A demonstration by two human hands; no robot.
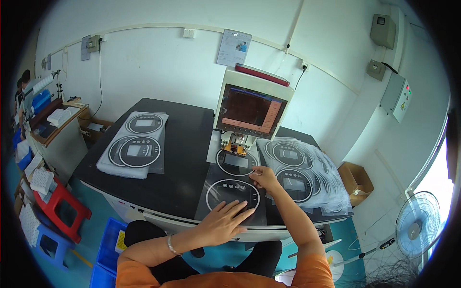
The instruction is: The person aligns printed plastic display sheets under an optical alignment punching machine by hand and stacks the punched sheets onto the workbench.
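Observation:
In front of me lies a clear sheet printed with a black round panel (pixel 225 193) that has a white ring and a row of small round marks. My left hand (pixel 222 223) rests flat on its near part, fingers spread, hiding some of the print. Beyond it, a second round-panel sheet (pixel 223 162) reaches under the brass-coloured head (pixel 234 148) of a bench machine with a screen (pixel 247 110). My right hand (pixel 264 179) pinches at that sheet's near right edge, thumb and forefinger together; the exact grip is partly hidden.
A stack of similar sheets (pixel 117 169) lies on the black table's (pixel 180 144) left, and a larger fanned pile (pixel 331 185) on its right. Around the table stand a cardboard box (pixel 357 180), a fan (pixel 417 225), red (pixel 62 201) and blue (pixel 54 245) stools, and blue bins (pixel 108 245).

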